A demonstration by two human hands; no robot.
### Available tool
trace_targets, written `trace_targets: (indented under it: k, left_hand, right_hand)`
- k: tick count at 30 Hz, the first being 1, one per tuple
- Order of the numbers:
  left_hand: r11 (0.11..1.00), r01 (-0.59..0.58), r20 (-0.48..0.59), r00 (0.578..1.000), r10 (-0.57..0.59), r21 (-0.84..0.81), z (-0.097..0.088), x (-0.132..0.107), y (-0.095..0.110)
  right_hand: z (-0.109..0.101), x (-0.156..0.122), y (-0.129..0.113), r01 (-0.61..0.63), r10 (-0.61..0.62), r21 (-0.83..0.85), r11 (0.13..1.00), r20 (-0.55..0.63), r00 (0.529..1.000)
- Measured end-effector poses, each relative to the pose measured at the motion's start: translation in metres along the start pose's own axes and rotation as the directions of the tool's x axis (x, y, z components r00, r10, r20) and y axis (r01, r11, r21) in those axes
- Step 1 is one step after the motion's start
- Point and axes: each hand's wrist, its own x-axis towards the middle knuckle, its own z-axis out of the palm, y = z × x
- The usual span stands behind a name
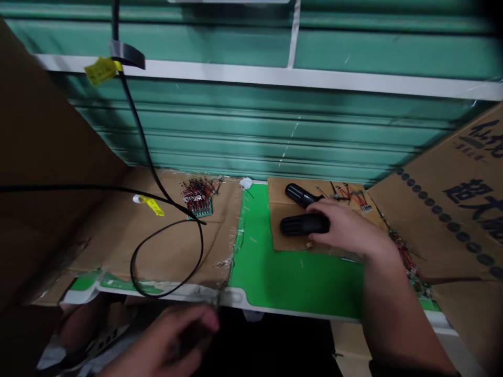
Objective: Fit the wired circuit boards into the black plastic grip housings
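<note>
My right hand (348, 224) reaches over the right cardboard sheet, fingers and thumb closed around one end of a black cylinder with a ribbed end (299, 225). Just behind it lies a similar black ribbed piece (301, 195), close to my fingers; its exact kind does not show. Low at the front edge of the table, my left hand (168, 340) is slightly blurred, its fingers loosely curled and apart from the thumb, with nothing visible between them. A bundle of small circuit boards with red and black wires (199, 201) rests on the left cardboard (173, 246).
A black cable (137, 123) hangs down and loops over the left cardboard, with yellow tags (153, 205) nearby. Loose wired parts (348, 193) lie behind my right hand, more (411, 262) along the right edge. Cardboard walls (451, 209) flank the green tabletop (298, 283).
</note>
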Motion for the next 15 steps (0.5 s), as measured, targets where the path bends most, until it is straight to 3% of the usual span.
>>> trace_targets:
  k: [1, 3, 6, 8, 11, 13, 15]
  left_hand:
    - [0.999, -0.032, 0.056, 0.998, 0.033, -0.016, 0.008, 0.016, 0.003]
    - [0.991, -0.113, 0.066, 0.991, 0.118, -0.078, 0.025, 0.054, 0.008]
    - [0.954, -0.259, -0.111, 0.963, 0.244, -0.149, 0.040, 0.118, 0.003]
    - [0.965, -0.264, -0.322, 0.913, 0.250, -0.001, 0.038, 0.154, -0.007]
    - [0.942, -0.128, -0.534, 0.796, 0.284, 0.310, 0.014, 0.188, -0.021]
    - [0.906, 0.032, -0.609, 0.750, 0.258, 0.423, -0.009, 0.200, -0.023]
    - [0.845, 0.272, -0.673, 0.728, 0.132, 0.460, -0.031, 0.208, -0.019]
  right_hand:
    - [0.003, 0.001, -0.007, 0.040, -0.039, 0.036, 0.999, -0.027, 0.999]
    - [0.009, 0.005, -0.020, 0.096, -0.090, 0.100, 0.990, -0.066, 0.994]
    - [0.018, 0.015, -0.031, 0.140, -0.127, 0.197, 0.970, -0.078, 0.989]
    - [0.023, 0.022, -0.030, 0.155, -0.138, 0.277, 0.948, -0.080, 0.987]
    - [0.030, 0.031, -0.019, 0.101, -0.087, 0.406, 0.908, -0.053, 0.995]
    - [0.034, 0.034, -0.012, -0.001, -0.018, 0.483, 0.876, 0.034, 0.999]
    - [0.038, 0.037, -0.008, -0.139, 0.072, 0.535, 0.833, 0.143, 0.987]
